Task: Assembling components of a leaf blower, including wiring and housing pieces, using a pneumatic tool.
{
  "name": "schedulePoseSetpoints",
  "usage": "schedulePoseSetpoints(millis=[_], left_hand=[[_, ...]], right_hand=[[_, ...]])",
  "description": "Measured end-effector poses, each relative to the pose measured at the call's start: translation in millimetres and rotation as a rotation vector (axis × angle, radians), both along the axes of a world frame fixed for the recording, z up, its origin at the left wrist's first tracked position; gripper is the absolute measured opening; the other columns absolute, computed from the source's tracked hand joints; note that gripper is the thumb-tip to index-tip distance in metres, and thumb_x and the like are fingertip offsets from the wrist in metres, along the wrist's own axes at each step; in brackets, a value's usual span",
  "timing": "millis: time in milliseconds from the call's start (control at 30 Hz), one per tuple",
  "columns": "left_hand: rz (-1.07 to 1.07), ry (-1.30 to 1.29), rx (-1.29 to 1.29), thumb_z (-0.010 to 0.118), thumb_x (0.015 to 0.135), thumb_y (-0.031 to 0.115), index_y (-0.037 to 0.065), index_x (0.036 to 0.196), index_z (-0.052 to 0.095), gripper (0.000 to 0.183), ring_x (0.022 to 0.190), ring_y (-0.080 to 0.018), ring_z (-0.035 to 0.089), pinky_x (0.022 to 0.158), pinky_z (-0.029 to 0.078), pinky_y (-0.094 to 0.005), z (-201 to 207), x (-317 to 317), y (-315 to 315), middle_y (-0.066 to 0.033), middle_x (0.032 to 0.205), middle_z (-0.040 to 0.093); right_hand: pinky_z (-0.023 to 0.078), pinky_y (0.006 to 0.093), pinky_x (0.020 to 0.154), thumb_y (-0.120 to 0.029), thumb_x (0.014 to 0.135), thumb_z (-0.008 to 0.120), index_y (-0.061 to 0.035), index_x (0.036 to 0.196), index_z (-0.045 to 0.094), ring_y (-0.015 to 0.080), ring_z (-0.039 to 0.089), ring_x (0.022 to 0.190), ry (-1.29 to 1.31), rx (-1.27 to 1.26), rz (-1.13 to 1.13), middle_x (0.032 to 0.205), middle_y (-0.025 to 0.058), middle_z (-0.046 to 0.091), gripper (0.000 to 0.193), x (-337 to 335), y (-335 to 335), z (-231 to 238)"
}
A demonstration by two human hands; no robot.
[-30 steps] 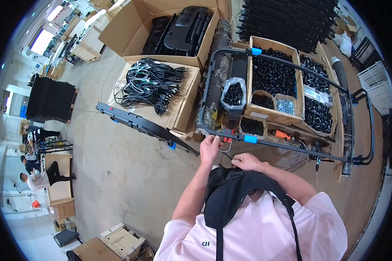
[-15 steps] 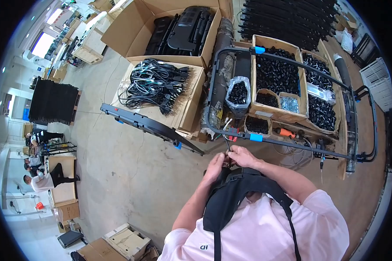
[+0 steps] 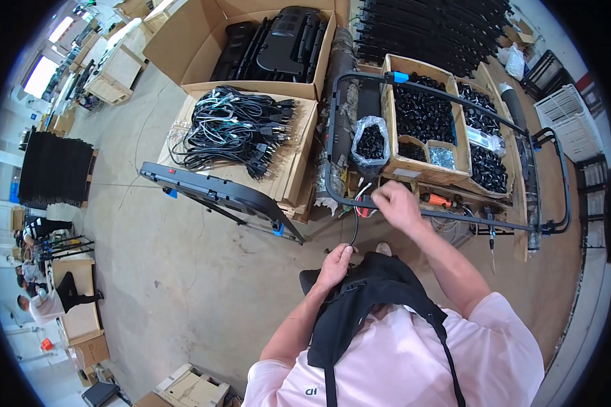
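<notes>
"Holding a black cable (image 3: 356, 229), a worker in a pink shirt stands at a black tube frame (image 3: 332, 136). How are the hands placed?"

"The left hand (image 3: 336, 264) pinches the cable between thumb and fingers, nearly closed. The right hand (image 3: 399, 205), higher and to the right, curls its fingers over the frame's near bar; whether it grips anything, I cannot tell."

"And where does the cable lead?"

"Up from the left hand, toward white wire ends (image 3: 362, 182) and a red part (image 3: 364, 211) just left of the right hand."

"What surrounds them?"

"Just beyond the right hand sits a plastic bag (image 3: 371, 163) of black pieces, with a wooden box (image 3: 434, 178) behind it; an orange tool (image 3: 439, 200) lies to its right. Left of the left hand leans a black panel (image 3: 217, 192), and past that, a heap of cords (image 3: 234, 129) on cardboard."
</notes>
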State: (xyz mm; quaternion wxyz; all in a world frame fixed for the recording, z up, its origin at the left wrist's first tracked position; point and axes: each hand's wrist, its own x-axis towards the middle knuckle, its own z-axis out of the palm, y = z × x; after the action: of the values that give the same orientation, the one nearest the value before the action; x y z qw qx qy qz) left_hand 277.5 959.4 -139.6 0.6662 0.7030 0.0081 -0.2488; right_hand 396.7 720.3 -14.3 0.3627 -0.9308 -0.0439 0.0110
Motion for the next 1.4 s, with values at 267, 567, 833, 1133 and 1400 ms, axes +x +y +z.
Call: schedulePoseSetpoints(millis=[267,567,833,1133,1400], left_hand=[[0.026,0.145,-0.109,0.051,0.113,0.028,0.003,0.111,0.070,0.032,0.082,-0.0097,0.059,0.076,0.049,-0.0274,-3,4,12,-0.0002,0.087,0.065],[0.088,0.125,-0.055,0.050,0.112,0.021,0.003,0.125,0.066,0.027,0.077,-0.0075,0.052,0.075,0.048,-0.0253,16,12,4,0.0029,0.085,0.057],[0.268,0.082,0.102,0.051,0.112,0.021,0.005,0.124,0.066,0.024,0.070,-0.0043,0.048,0.062,0.041,-0.0220,31,48,-36,0.0051,0.079,0.053],[0.430,0.196,0.005,0.046,0.114,0.026,0.004,0.113,0.061,0.027,0.070,-0.0084,0.056,0.066,0.049,-0.0254,34,78,-85,-0.0007,0.081,0.061],[0.440,0.218,-0.096,0.042,0.116,0.026,0.004,0.117,0.059,0.027,0.075,-0.0120,0.062,0.071,0.053,-0.0285,27,74,-86,-0.0050,0.087,0.068]], right_hand=[[0.050,0.0330,0.070,-0.049,0.098,0.069,-0.0064,0.101,0.081,0.0122,0.060,0.076,0.699,0.078,0.140,0.086,0.0018,0.073,0.044,79,6,-36],[0.046,0.0252,0.048,-0.033,0.109,0.058,-0.0038,0.101,0.070,0.0100,0.063,0.059,0.522,0.985,-0.490,0.081,0.0033,0.067,0.033,100,-11,-95],[0.050,0.0271,0.049,-0.033,0.108,0.058,0.0007,0.110,0.068,0.0122,0.066,0.062,0.445,0.903,-0.280,0.088,0.0052,0.067,0.036,164,2,-72],[0.055,0.0326,0.063,-0.017,0.097,0.066,0.0031,0.141,0.060,0.0144,0.070,0.068,0.475,0.649,-0.097,0.098,0.0103,0.074,0.050,150,-35,-73],[0.047,0.0346,0.051,-0.045,0.102,0.062,0.0000,0.092,0.074,0.0135,0.057,0.051,0.766,0.502,0.034,0.071,0.0062,0.070,0.047,131,-61,-58]])
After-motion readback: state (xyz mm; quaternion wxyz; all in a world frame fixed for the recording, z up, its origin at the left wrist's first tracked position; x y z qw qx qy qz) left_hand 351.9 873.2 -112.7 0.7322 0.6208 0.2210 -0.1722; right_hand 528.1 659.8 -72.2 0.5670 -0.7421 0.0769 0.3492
